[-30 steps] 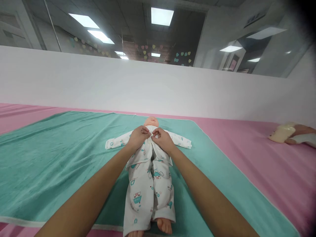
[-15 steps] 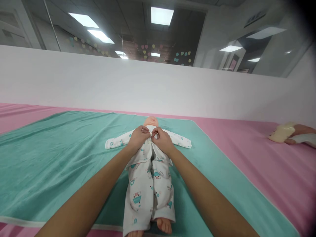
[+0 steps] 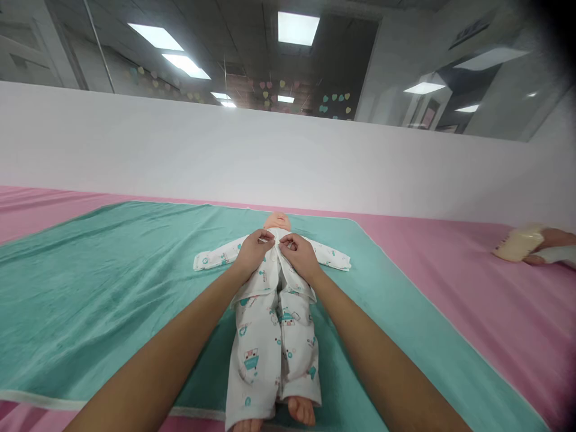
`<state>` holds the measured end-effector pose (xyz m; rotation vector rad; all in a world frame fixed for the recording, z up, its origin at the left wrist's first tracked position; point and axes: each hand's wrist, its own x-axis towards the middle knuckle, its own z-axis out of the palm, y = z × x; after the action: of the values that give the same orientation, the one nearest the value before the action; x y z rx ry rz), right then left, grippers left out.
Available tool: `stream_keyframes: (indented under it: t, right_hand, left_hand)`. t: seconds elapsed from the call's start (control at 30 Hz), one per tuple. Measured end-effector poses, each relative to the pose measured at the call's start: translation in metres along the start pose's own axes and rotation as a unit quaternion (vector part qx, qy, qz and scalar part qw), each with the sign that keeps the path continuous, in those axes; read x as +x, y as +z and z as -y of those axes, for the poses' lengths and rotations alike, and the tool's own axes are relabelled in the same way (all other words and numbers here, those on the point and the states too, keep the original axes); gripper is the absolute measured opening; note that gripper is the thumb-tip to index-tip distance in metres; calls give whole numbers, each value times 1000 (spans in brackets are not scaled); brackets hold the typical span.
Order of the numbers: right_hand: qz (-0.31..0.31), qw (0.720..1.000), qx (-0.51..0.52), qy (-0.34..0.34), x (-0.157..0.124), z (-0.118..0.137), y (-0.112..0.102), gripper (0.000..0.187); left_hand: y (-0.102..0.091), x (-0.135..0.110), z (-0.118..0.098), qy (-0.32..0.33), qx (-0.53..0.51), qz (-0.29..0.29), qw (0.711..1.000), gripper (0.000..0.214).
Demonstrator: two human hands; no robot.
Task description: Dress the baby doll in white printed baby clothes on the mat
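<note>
A baby doll (image 3: 278, 221) lies on its back with its feet towards me and its arms spread out. It wears a white printed pajama top (image 3: 261, 279) and matching pajama pants (image 3: 252, 354). At the upper chest, my left hand (image 3: 255, 249) pinches one side of the top's front opening. Opposite it, my right hand (image 3: 297, 252) pinches the other side, fingertips a small gap away from the left ones. Lower down, the two front edges of the top hang apart. Any button between my fingertips is too small to make out.
A green blanket (image 3: 112, 288) with a white edge lies under the doll, over a pink sheet (image 3: 472, 288). Behind it rises a white wall (image 3: 225, 156) with a glass panel above. At the far right, a bottle of pale yellow liquid (image 3: 517, 242) is beside another doll's limb (image 3: 555, 239).
My fingertips have moved slightly apart at the doll's chest. The doll and its clothes lie as before, and the view has shifted a little.
</note>
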<state>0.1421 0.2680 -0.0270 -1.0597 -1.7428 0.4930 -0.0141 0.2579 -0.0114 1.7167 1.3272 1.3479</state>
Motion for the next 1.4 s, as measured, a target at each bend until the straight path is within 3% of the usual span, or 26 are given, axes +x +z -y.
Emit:
stream_keyframes:
  t: [0.17,0.37,0.6,0.8,0.93,1.07,1.23,1.3,1.4]
  right_hand:
    - [-4,999,-3,-32,0,0,0,16]
    - [-2,999,-45,-2,-14,10,0,17]
    - [136,970,-202,4,-27,42,-17,35]
    - [200,948,-246,19,-26,52,-27,25]
    - [229,952,-202,36,-22,46,-32,15]
    - [212,965,-148,36,-17,40,-35,13]
    - [246,964,17,101,-15,31,-35,22]
    - [261,952,95,125,-15,26,-34,24]
    - [258,937,190,139,-16,20,-32,26]
  left_hand:
    - [3,3,3,80,98,1,992,23]
    - [2,-10,10,118,103,-24,987,19]
    - [-15,-38,16,199,88,47,975,16]
    - [-14,-39,14,241,152,43,958,12]
    - [-14,-40,10,246,185,45,950,9]
    - [-14,-40,7,254,215,44,942,7]
    - [-12,-43,-2,257,213,31,942,7]
    - [-10,-47,-10,224,192,29,955,8]
    - [-8,-51,-20,113,129,45,984,14]
